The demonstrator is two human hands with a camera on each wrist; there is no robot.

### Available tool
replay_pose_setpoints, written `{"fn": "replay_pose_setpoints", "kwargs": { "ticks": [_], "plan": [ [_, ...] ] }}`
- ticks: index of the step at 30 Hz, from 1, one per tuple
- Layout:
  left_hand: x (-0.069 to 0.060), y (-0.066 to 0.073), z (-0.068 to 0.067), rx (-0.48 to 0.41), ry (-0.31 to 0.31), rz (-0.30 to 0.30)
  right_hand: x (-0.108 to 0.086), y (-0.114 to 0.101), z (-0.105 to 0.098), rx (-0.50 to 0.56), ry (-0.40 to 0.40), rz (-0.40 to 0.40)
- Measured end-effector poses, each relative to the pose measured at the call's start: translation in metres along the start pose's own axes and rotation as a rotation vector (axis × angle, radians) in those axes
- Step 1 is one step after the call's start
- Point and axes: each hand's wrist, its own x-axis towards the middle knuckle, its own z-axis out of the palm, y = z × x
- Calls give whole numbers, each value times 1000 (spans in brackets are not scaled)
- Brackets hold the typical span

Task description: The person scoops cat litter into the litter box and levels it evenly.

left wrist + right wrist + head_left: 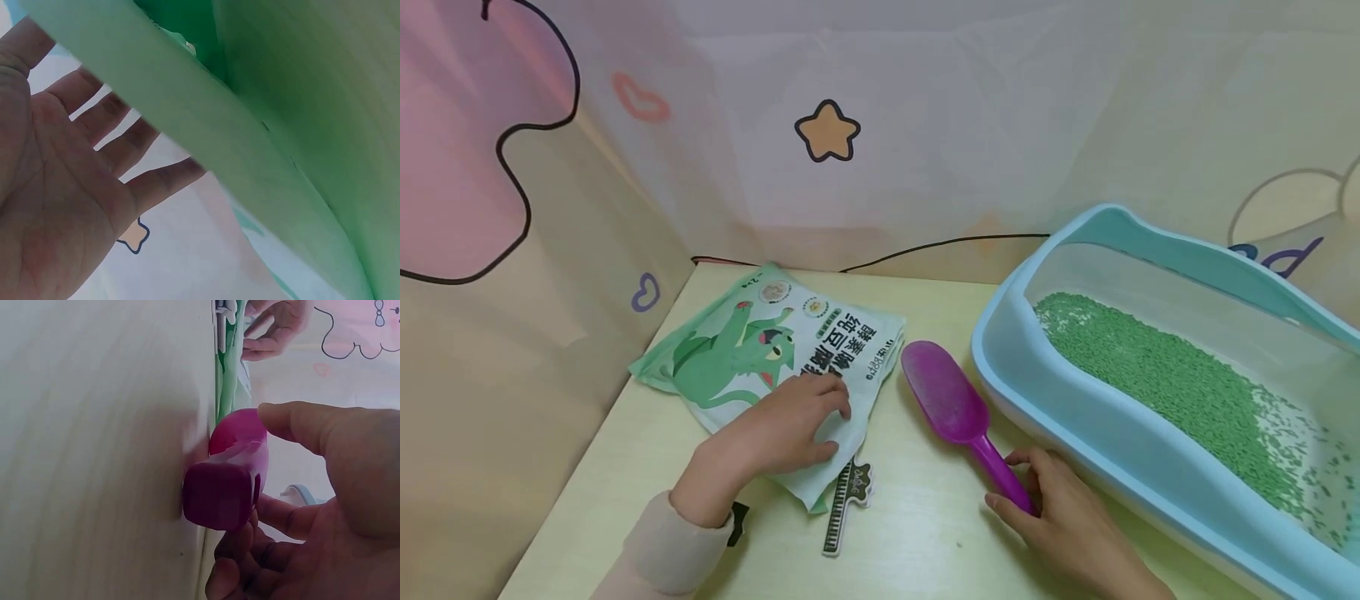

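Observation:
In the head view my left hand (793,421) lies over the lower part of a pale green cat litter bag (872,387) printed with a green cat, fingers loosely bent. The left wrist view shows its palm (62,181), with the fingertips hidden behind the bag's pale green edge (169,94). A purple scoop (947,392) lies on the table, its blade pointing away. Around the end of its handle (219,494) my right hand (1067,517) is spread, thumb on one side and fingers on the other, without a visible firm grip.
To the right stands a light blue litter box (1052,375) holding green pellets (1165,408). A flat piano-keyboard-patterned item (838,508) sticks out from beneath the bag. A small black object (737,523) shows beside the left sleeve. Printed fabric (925,125) hangs behind the table.

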Motion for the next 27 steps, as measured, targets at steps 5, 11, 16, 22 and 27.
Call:
{"fn": "replay_pose_setpoints", "kwargs": {
  "ticks": [5,11,16,22,27],
  "plan": [
    [-8,1,1,18,16,-3,-2,-6,0,-37,92,-94],
    [-19,3,3,20,6,-9,-11,-28,-2,-45,180,-220],
    [-21,3,5,19,2,-17,-15,-49,1,58,47,-279],
    [-22,1,6,19,-6,-9,-7,-68,15,77,-167,-234],
    [-21,0,6,15,-18,-11,2,-81,30,103,-221,-204]
  ]
}}
